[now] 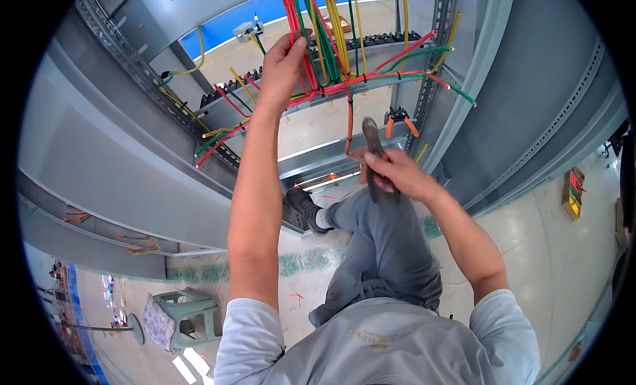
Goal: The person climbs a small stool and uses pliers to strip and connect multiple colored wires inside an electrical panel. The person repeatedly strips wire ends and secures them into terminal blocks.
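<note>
My left hand (pixel 285 70) is raised to the upright bundle at the top, its thumb and fingers closed on red wires (pixel 291 13). Green wires (pixel 326 52) and yellow wires (pixel 336 29) run down beside them. In front of my knee, my right hand (pixel 399 173) grips dark-jawed pliers (pixel 371 135), jaws pointing up and away. A thin red and green wire pair (pixel 349 120) hangs from the crosswise harness and ends near my right fingertips; I cannot tell whether they touch it. Orange-handled pliers (pixel 401 122) sit just beyond my right hand.
Grey cabinet panels (pixel 132 166) stand on both sides, with perforated metal rails (pixel 430 60). Cut wire ends stick out at right (pixel 464 97) and left. A green stool (pixel 189 319) stands at lower left, a small parts box (pixel 572 193) at right. Wire scraps (pixel 297 296) litter the floor.
</note>
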`<state>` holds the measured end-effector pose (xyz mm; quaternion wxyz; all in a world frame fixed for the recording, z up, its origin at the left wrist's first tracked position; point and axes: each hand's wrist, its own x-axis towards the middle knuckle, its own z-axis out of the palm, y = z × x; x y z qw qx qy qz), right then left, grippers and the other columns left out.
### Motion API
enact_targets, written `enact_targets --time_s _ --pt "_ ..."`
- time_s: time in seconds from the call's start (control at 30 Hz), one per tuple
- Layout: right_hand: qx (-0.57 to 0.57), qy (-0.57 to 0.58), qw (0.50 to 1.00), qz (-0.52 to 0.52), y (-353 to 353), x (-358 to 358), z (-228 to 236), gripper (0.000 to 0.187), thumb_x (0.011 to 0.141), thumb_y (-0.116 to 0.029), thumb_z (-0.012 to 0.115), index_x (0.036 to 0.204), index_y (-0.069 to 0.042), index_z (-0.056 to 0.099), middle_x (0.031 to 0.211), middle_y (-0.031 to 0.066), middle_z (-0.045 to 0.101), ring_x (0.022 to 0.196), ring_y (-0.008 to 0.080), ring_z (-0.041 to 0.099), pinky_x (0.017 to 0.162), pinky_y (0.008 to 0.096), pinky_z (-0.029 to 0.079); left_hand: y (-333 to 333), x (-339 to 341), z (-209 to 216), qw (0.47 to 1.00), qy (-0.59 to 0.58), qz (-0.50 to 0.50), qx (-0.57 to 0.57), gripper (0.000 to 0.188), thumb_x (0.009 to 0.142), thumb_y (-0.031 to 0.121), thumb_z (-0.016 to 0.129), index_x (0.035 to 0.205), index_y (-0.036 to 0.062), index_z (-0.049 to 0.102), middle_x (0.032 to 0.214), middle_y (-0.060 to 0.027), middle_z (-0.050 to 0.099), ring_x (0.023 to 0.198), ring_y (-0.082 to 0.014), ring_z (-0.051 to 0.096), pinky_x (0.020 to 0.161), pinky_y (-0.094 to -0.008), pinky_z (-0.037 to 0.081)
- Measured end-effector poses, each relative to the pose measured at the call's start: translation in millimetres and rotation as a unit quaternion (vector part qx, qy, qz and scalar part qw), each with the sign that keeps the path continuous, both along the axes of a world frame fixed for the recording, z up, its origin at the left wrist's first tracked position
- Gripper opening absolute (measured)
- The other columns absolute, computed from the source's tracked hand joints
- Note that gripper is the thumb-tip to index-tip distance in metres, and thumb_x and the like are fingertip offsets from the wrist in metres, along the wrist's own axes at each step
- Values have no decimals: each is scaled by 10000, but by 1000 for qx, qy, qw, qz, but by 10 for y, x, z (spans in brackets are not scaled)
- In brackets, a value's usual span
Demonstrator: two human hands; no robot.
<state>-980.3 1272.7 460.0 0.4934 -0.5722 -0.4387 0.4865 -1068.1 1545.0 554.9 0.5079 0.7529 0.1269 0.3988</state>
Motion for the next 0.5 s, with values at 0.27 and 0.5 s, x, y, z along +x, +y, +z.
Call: enact_targets --time_s 0.27,0.5 --pt "109 292 931 189 829 -9 765 528 1084 -341 483 1429 58 461 1348 231 603 1124 267 675 916 399 577 76 -101 -26 971 -114 -161 -136 505 1090 283 462 1473 -44 422 1315 -122 649 1071 -140 556 985 -295 447" --pt "128 415 868 242 1313 26 829 526 1087 -272 442 1418 137 433 1401 283 549 1328 414 542 1141 504 435 238 -108 -148 962 -133 -190 -142 454 1080 322 520 1392 -5 566 1264 -150 669 1159 -188 610 987 -302 487"
